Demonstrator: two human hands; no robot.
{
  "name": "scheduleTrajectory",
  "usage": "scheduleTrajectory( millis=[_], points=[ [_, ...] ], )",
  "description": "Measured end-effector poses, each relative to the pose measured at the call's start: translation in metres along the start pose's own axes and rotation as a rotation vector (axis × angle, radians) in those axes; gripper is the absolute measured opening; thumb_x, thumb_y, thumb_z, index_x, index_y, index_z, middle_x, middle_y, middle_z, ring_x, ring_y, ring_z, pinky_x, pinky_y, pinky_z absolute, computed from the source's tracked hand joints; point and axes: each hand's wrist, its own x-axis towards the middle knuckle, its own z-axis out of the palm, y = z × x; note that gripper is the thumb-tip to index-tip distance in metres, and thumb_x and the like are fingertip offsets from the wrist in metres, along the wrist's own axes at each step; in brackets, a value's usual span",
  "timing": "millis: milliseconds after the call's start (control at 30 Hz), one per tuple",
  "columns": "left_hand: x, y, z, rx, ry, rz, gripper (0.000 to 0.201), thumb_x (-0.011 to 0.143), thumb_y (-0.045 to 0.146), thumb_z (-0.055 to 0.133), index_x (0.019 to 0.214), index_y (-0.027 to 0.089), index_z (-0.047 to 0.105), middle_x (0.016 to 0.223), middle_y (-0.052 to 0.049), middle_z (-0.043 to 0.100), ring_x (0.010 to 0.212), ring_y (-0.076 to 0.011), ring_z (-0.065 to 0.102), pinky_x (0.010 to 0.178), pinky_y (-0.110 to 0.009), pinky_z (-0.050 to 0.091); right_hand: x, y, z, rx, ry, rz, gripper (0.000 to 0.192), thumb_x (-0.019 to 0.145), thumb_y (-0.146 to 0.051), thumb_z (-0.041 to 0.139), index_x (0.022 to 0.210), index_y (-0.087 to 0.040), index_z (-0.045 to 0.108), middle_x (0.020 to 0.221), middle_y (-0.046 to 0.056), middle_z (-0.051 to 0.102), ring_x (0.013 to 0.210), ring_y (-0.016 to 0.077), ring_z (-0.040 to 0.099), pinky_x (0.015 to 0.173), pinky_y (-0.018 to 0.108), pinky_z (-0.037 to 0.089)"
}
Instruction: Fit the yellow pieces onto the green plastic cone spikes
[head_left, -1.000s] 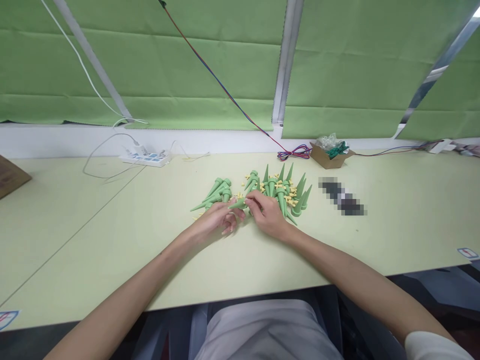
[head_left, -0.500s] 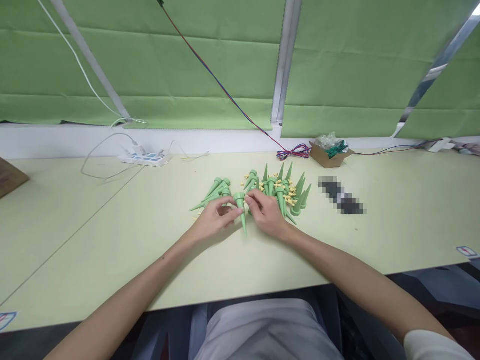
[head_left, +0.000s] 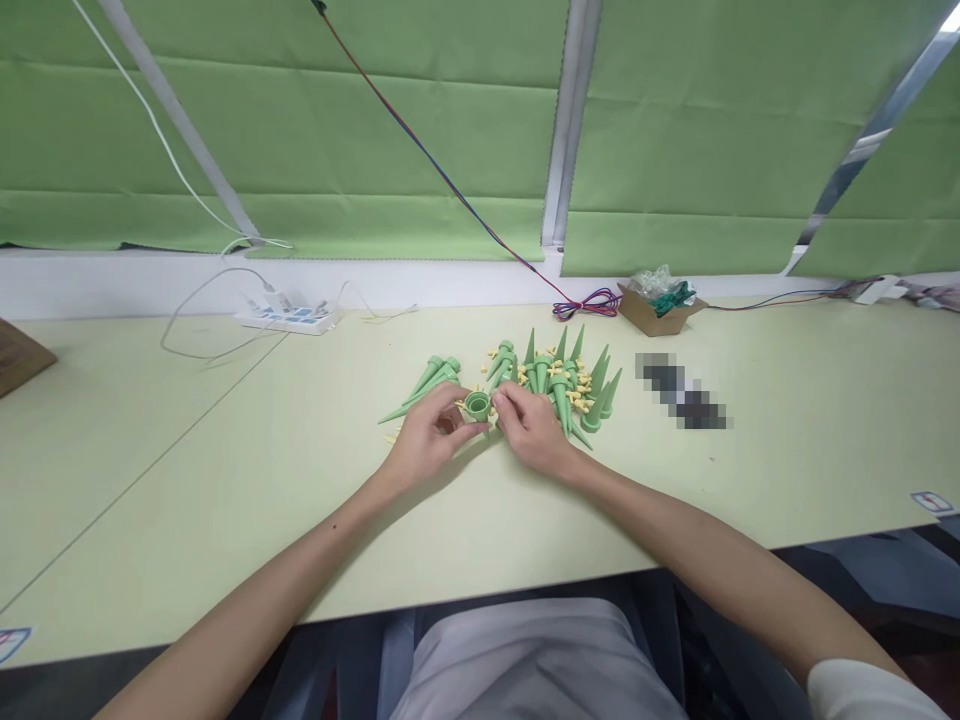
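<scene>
My left hand [head_left: 426, 432] grips a green plastic plant watering spike [head_left: 478, 405] between thumb and fingers. The spike's round, hollow open end faces me, and most of its pointed shaft is hidden behind. My right hand [head_left: 535, 428] is pinched at the right side of the spike's rim; what is between its fingertips is too small to make out. Small yellow bits show beside the rim. Past my left hand lie several green spikes [head_left: 429, 374]. Behind my right hand is a larger heap of green spikes [head_left: 561, 396] mixed with small yellow valve-like pieces [head_left: 579, 400].
At the back right stands a small cardboard box [head_left: 660, 318] with clear plastic and green material, next to a bundled red-blue cable [head_left: 589, 304]. A white power strip [head_left: 289, 318] lies at the back left. A pixelated dark item [head_left: 682, 392] lies right of the heap.
The spike in my left hand has tilted, from its tip pointing down toward me to its open end facing me. My right hand has stayed pinched beside it.
</scene>
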Motion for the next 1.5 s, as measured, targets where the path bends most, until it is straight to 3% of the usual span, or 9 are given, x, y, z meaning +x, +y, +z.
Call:
scheduleTrajectory(
  millis=[300,467,567,733,900,1133,1333,1500],
  points=[
    [0.0012,0.006,0.0021,0.042,-0.034,-0.099,0.035,0.085,0.043,0.071,0.108,0.02,0.059,0.086,-0.001,0.06,0.069,-0.0153,0.058,0.062,-0.028,0.046,-0.0006,0.0003,0.0002,-0.02,0.037,-0.017,0.026,0.104,-0.032,0.04,0.08,-0.022,0.046,0.061,-0.005,0.047,0.053,0.012,0.041,0.057,0.027,0.034],
    [0.0006,0.0083,0.0006,-0.044,-0.107,-0.201,0.03,0.089,0.047,0.066,0.082,0.02,0.054,0.069,0.002,0.055,0.056,-0.0115,0.049,0.052,-0.025,0.037,-0.0014,-0.0009,-0.0006,-0.027,0.062,-0.042,0.025,0.105,-0.032,0.039,0.082,-0.023,0.046,0.061,-0.004,0.048,0.055,0.0132,0.044,0.059,0.027,0.036],
    [0.0018,0.0074,-0.0004,-0.173,-0.198,-0.292,0.034,0.092,0.048,0.062,0.076,0.018,0.057,0.062,0.001,0.054,0.053,-0.0122,0.051,0.05,-0.025,0.039,-0.0016,-0.001,-0.0014,-0.035,0.054,-0.06,0.025,0.105,-0.032,0.039,0.083,-0.023,0.046,0.063,-0.003,0.05,0.056,0.0135,0.046,0.06,0.027,0.038],
    [0.0049,0.0051,-0.0003,-0.531,-0.285,-0.454,0.041,0.091,0.053,0.062,0.081,0.014,0.067,0.073,-0.006,0.062,0.057,-0.0146,0.059,0.048,-0.026,0.044,-0.0015,-0.0004,-0.0006,-0.038,0.03,-0.105,0.025,0.105,-0.03,0.039,0.082,-0.023,0.047,0.065,-0.003,0.052,0.057,0.0133,0.048,0.061,0.027,0.039],
    [0.004,0.006,-0.0004,-0.704,-0.348,-0.557,0.052,0.093,0.062,0.057,0.084,0.013,0.07,0.074,-0.008,0.063,0.061,-0.0138,0.059,0.048,-0.023,0.045,-0.0016,-0.001,0.0004,-0.02,-0.011,-0.137,0.025,0.105,-0.029,0.039,0.082,-0.023,0.048,0.066,-0.002,0.055,0.057,0.0129,0.049,0.06,0.027,0.039],
    [0.0037,0.004,-0.0023,-0.725,-0.337,-0.53,0.049,0.091,0.061,0.061,0.087,0.013,0.068,0.078,-0.008,0.063,0.062,-0.0147,0.06,0.048,-0.024,0.046,-0.0023,0.0,-0.0006,0.0,-0.041,-0.151,0.023,0.105,-0.028,0.04,0.085,-0.023,0.05,0.069,-0.002,0.059,0.058,0.0122,0.051,0.06,0.026,0.039],
    [0.0042,0.0054,-0.0044,-0.709,-0.347,-0.51,0.047,0.091,0.061,0.061,0.086,0.014,0.065,0.069,-0.005,0.062,0.059,-0.0151,0.059,0.05,-0.026,0.046,-0.002,-0.0007,-0.0008,0.008,-0.064,-0.134,0.022,0.104,-0.03,0.04,0.087,-0.023,0.052,0.073,-0.001,0.062,0.061,0.0131,0.054,0.062,0.026,0.042],
    [0.0037,0.0032,-0.0063,-0.69,-0.342,-0.425,0.037,0.09,0.053,0.066,0.093,0.016,0.064,0.075,-0.002,0.059,0.063,-0.0157,0.062,0.051,-0.026,0.044,-0.0015,0.0016,-0.0011,-0.021,-0.055,-0.149,0.021,0.104,-0.03,0.041,0.088,-0.022,0.052,0.072,-0.001,0.058,0.061,0.0134,0.052,0.061,0.026,0.04]
  ],
)
